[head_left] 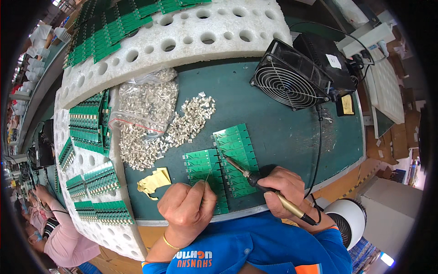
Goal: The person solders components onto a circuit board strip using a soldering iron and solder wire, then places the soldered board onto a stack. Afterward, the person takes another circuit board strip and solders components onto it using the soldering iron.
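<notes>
My right hand (284,182) is closed around the handle of a soldering iron (294,208). Its metal tip points up and left, at the edge where two green circuit board panels meet. The right panel (235,137) lies slightly farther away than the left panel (197,160). Both have rows of pins along their left edges. Between the thumb and fingers of my left hand (188,206), pinched over the left panel's near part, is a thin solder wire (210,173) reaching toward the iron tip. Whether the tip touches a pin is too small to tell.
Small metal connectors (191,119) lie heaped by a clear plastic bag (148,98) of more. A torn yellow piece (154,181) is nearby. White foam (182,43) bears stacked boards (89,121). A black fan (292,82) stands far right; a person (68,228) sits left.
</notes>
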### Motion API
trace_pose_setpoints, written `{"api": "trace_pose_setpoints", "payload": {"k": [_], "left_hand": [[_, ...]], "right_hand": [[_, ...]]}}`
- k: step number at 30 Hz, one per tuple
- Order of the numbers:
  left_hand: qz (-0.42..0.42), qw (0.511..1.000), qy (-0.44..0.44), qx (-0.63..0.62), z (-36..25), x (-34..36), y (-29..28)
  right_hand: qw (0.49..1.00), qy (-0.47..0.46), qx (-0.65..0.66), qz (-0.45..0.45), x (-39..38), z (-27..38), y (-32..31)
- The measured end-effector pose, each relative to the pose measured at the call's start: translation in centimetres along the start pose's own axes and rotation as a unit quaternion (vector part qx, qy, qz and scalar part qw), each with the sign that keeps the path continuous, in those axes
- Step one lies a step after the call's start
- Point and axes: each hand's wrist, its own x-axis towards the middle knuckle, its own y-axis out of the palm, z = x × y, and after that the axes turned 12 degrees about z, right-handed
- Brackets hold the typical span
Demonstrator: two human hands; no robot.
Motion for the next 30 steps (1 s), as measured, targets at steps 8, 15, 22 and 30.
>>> {"api": "trace_pose_setpoints", "payload": {"k": [8, 15, 22, 30], "left_hand": [[0.001, 1.0, 0.003, -0.004, -0.05, -0.13, 0.01], [0.0, 1.0, 0.005, -0.003, -0.12, -0.2, 0.01], [0.005, 1.0, 0.004, -0.005, -0.11, -0.24, 0.09], [0.007, 1.0, 0.004, -0.006, -0.07, -0.23, 0.1]], "right_hand": [[1.0, -0.001, 0.001, 0.008, -0.21, 0.07, -0.18], [1.0, 0.005, -0.002, 0.013, -0.53, 0.26, -0.23], [1.0, 0.006, -0.005, 0.009, -0.77, 0.39, -0.08], [1.0, 0.007, 0.0, 0.006, -0.92, 0.31, 0.02]]}}
